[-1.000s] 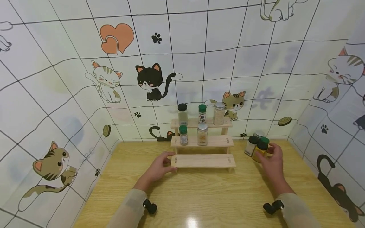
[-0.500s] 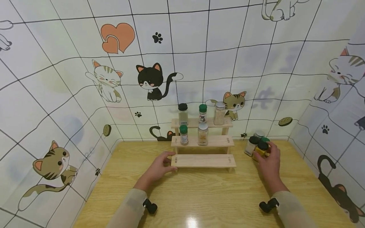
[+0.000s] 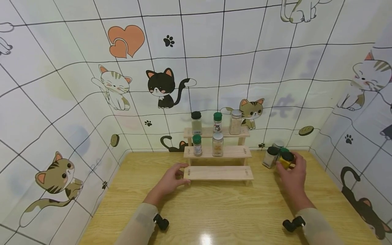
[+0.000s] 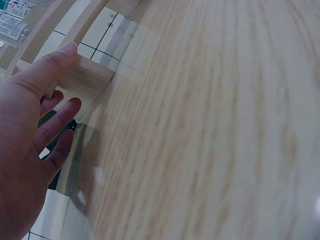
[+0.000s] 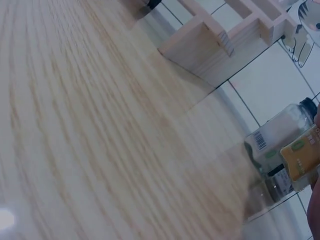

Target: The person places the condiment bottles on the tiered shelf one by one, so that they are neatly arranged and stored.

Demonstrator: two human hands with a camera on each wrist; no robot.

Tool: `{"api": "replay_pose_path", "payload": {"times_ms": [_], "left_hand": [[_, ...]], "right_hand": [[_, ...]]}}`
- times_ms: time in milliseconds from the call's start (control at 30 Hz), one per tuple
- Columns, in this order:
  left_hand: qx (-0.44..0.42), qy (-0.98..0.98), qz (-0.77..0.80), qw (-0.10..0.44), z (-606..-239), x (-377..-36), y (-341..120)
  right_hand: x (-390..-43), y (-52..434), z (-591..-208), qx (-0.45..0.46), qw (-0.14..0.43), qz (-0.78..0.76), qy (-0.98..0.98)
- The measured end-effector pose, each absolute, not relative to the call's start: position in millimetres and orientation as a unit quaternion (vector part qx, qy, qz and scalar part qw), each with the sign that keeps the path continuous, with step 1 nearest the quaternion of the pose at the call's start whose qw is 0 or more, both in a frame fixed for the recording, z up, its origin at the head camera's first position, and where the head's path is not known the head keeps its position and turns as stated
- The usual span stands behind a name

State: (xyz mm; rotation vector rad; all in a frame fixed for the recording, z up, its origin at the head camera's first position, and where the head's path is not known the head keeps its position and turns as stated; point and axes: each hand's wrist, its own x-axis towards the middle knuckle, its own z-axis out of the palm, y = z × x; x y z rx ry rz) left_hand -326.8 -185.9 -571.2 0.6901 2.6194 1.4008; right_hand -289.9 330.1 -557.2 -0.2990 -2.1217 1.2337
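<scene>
I'm seeing pale, matt bare wood on the stepped rack (image 3: 218,172), and beneath it a glossier wood-grain table (image 3: 214,211) throwing back lamp glare. Right of the rack, the yellow jar (image 3: 287,160) looks clear and shiny, with a paper label and dark plastic cap.

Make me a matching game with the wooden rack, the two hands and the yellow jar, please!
Things:
1. left hand
2. right hand
3. yellow jar
4. lowest shelf of the wooden rack

Places or states:
A. bare, with no jars on it
B. holds the jar with the black lid
C. rests at the rack's left end
D. gripped on the table, right of the rack

Pairs: 1-C, 2-B, 3-D, 4-A
</scene>
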Motion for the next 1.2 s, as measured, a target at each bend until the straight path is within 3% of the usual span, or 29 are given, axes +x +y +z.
{"api": "replay_pose_path", "payload": {"times_ms": [400, 1200], "left_hand": [[0.23, 0.854, 0.465, 0.042, -574.1, -328.7, -188.3], [0.23, 0.856, 0.461, 0.041, -574.5, -329.3, -187.5]], "right_hand": [[-286.0, 320.6, -525.7, -0.05, 0.371, 0.444, -0.814], [-303.6, 241.0, -457.7, 0.099, 0.298, 0.493, -0.811]]}}
